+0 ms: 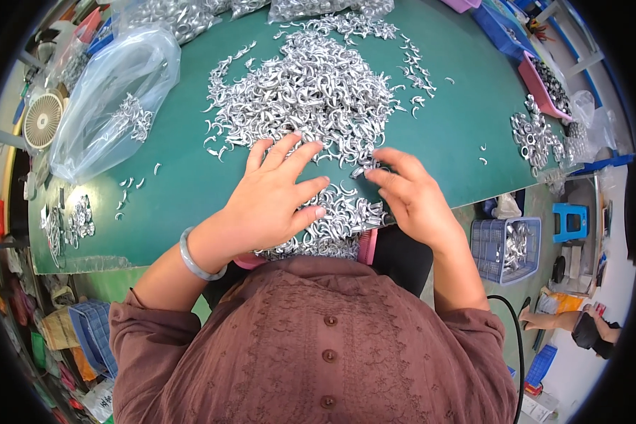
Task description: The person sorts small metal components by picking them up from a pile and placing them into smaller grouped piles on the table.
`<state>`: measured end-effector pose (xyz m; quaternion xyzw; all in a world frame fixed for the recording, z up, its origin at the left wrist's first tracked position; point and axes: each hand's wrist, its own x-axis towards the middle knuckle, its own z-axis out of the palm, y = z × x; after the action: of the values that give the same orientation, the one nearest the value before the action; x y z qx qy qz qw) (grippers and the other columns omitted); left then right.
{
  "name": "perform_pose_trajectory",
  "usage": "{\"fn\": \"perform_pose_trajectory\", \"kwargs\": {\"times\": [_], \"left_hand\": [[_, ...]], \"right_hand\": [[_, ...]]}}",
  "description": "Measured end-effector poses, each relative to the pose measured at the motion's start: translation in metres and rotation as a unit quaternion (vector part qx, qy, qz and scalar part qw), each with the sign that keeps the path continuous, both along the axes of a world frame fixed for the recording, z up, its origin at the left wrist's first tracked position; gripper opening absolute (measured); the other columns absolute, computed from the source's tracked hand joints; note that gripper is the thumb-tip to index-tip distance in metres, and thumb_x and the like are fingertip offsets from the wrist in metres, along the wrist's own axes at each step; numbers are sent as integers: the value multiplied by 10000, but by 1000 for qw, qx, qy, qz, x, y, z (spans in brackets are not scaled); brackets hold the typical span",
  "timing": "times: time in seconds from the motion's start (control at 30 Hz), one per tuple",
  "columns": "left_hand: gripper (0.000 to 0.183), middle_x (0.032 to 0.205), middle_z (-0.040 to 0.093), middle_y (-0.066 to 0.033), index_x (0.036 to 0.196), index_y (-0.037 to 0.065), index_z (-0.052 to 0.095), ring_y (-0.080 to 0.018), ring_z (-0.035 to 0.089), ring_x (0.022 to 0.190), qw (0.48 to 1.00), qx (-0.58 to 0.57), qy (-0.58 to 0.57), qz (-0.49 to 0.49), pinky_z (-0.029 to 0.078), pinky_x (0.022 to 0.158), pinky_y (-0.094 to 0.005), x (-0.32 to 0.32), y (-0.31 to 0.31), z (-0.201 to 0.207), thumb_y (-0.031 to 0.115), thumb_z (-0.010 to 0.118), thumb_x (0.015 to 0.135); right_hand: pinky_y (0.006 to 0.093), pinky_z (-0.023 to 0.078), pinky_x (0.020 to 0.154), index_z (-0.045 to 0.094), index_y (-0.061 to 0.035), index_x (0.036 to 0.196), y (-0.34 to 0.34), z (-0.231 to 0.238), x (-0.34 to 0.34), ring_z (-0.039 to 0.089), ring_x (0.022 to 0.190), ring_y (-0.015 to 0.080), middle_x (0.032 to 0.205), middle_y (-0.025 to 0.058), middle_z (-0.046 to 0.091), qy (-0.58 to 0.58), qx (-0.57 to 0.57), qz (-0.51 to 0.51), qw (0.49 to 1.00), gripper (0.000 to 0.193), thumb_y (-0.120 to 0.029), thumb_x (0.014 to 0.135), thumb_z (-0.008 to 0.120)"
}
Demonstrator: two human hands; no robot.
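Observation:
A large heap of small curved silver metal pieces [307, 88] covers the middle of the green table [198, 169]. My left hand [283, 187] rests at the heap's near edge, palm down with its fingers spread. To its right, my right hand [413, 194] is half curled, fingers apart, with its fingertips beside a few loose metal pieces [362, 170]. I cannot make out anything held in it. Between my hands, a smaller pile of the same pieces [343, 212] reaches the table's near edge. Below that edge, a pink container [367, 246] at my lap is filled with them.
A clear plastic bag [113, 106] holding some pieces lies at the left. Metal rings [537, 134] lie at the table's right edge near a pink tray [544, 85]. A blue crate [505, 247] and a blue stool [569, 222] stand on the floor; another person's legs [555, 319] show at right.

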<state>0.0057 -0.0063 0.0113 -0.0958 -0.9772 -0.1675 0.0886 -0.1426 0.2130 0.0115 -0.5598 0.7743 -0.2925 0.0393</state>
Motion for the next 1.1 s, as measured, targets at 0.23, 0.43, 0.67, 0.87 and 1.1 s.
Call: {"fn": "perform_pose_trajectory", "kwargs": {"times": [0.23, 0.43, 0.67, 0.87, 1.1], "left_hand": [[494, 1487, 364, -192, 1262, 105, 605, -446, 297, 1375, 999, -24, 15, 37, 202, 1102, -609, -14, 4, -6, 375, 663, 852], [466, 1487, 371, -182, 1245, 112, 616, -447, 293, 1379, 999, -30, 0, 31, 178, 1112, -608, -12, 7, -1, 355, 668, 851], [366, 1457, 407, -175, 1185, 151, 657, -431, 302, 1379, 1000, 7, 10, 6, 192, 1106, -602, -16, 18, 2, 324, 662, 863], [311, 1411, 448, -153, 1112, 158, 686, -399, 339, 1359, 1000, -11, 14, -17, 209, 1096, -595, -22, 21, 1, 348, 660, 867], [276, 1345, 502, -109, 1074, 132, 684, -362, 378, 1337, 1000, -4, 2, -26, 225, 1088, -570, -17, 17, 4, 292, 675, 850]], "right_hand": [[432, 468, 912, 650, -26, 1096, 6, -5, 2, 549, 1069, 363, 1182, 158, 577, 14, -15, -9, 1000, 364, 48, 740, 663], [416, 448, 905, 667, -59, 1100, 7, -5, 4, 551, 1052, 339, 1188, 147, 577, 11, -18, -35, 999, 344, 35, 770, 656], [423, 437, 896, 689, -95, 1061, 4, -5, 5, 555, 1037, 322, 1127, 126, 595, 42, -11, -48, 998, 294, -25, 777, 658], [422, 441, 883, 689, -89, 1056, 13, -5, -4, 560, 1023, 316, 1092, 111, 604, 85, 13, -74, 994, 302, -16, 765, 657], [419, 440, 882, 690, -84, 1034, 14, -10, -2, 560, 1016, 305, 1073, 100, 604, 54, -25, -67, 996, 284, -15, 761, 655]]}}
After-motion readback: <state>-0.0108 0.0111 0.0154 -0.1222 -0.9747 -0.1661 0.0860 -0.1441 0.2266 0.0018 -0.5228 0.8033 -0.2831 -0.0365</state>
